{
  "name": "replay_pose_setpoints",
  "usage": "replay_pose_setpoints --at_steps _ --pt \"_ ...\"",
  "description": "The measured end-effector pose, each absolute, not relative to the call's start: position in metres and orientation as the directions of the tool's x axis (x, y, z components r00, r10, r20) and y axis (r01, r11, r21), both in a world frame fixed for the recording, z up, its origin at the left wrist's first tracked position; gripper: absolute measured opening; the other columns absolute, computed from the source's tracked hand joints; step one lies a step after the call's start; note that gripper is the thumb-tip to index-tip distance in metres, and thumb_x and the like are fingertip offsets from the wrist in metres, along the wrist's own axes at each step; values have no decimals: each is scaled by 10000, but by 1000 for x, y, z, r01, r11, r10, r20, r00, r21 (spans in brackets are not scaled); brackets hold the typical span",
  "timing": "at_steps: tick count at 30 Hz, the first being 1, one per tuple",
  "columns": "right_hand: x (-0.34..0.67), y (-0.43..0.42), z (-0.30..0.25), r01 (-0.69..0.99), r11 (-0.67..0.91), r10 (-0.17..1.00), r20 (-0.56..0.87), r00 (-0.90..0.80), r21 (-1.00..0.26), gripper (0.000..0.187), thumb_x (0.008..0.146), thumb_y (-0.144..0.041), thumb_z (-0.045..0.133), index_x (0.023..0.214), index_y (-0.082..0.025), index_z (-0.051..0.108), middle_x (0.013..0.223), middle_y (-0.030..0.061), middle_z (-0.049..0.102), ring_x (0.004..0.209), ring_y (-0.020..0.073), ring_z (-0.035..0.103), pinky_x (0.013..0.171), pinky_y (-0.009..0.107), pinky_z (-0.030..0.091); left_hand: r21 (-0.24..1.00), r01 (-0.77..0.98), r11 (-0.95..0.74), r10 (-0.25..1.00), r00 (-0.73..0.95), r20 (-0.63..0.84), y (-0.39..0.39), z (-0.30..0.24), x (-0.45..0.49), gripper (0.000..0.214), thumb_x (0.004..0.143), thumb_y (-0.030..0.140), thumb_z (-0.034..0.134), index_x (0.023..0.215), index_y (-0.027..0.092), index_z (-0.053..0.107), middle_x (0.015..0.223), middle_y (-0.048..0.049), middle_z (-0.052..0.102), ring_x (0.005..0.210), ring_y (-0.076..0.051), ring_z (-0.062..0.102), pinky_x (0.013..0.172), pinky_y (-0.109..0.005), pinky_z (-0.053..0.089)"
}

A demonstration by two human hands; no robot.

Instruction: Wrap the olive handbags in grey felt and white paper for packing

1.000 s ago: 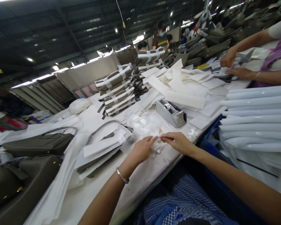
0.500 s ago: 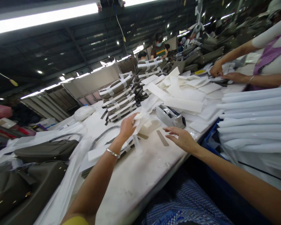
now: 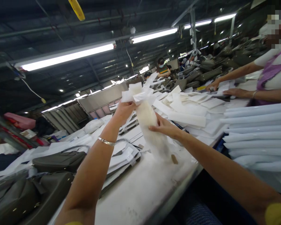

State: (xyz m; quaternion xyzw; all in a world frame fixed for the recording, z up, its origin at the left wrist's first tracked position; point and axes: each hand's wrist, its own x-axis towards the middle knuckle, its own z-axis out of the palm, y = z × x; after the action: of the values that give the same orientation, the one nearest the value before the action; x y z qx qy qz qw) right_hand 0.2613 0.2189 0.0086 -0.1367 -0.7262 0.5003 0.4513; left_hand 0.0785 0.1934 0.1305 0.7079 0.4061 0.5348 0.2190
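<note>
My left hand (image 3: 125, 112) is closed on a crumpled bunch of white paper sheets (image 3: 139, 93), raised above the table. From the bunch a longer off-white sheet (image 3: 152, 142) hangs down, blurred by motion. My right hand (image 3: 166, 126) grips this sheet's right edge, thumb in front and the other fingers partly hidden behind it. Below lies a flat bag piece padded with white strips (image 3: 125, 157), on the table left of the sheet. A small brown strip (image 3: 174, 159) rests by the sheet's lower end.
Loose white sheets (image 3: 187, 120) cover the table's far side. Dark olive bags (image 3: 52, 184) lie at left. A stack of white padded sheets (image 3: 259, 134) stands at right, near the table edge (image 3: 178, 190). A co-worker's hands (image 3: 235, 93) handle material at the far right.
My left hand has lifted the white paper off the table. My right hand has moved up and left and taken hold of the hanging sheet. The view has tilted upward.
</note>
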Motion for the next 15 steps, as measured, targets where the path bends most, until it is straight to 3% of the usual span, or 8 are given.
replay_pose_setpoints --at_steps 4,8,12,15 --pt "267 200 -9 -345 66 631 307 -713 -936 773 709 -476 810 1359 -203 493 1245 111 659 1051 260 656 883 375 563 771 217 -598 796 55 602 206 119 96 413 667 314 783 1001 104 660 864 -53 710 890 -216 672 831 -352 543" --pt "268 172 -44 -326 -250 604 116 -788 -912 647 667 -403 839 1232 -205 592 1084 80 715 863 216 688 777 350 583 829 208 -519 837 -72 542 218 97 102 352 649 316 776 918 109 681 855 -52 717 780 -177 654 718 -288 545" --pt "261 128 -87 -302 -449 579 -17 -815 -841 596 611 -288 854 1160 -185 647 1000 64 733 861 221 693 815 362 571 907 244 -344 888 -229 399 234 66 90 283 678 355 747 792 107 672 695 -36 671 576 -146 589 528 -261 488" --pt "262 100 -114 -301 -473 651 -98 -753 -828 657 627 -307 834 1233 -185 608 1047 80 729 950 261 691 848 391 564 930 248 -270 897 -286 337 250 38 72 271 704 371 723 687 118 626 599 -10 611 511 -129 546 473 -243 437"
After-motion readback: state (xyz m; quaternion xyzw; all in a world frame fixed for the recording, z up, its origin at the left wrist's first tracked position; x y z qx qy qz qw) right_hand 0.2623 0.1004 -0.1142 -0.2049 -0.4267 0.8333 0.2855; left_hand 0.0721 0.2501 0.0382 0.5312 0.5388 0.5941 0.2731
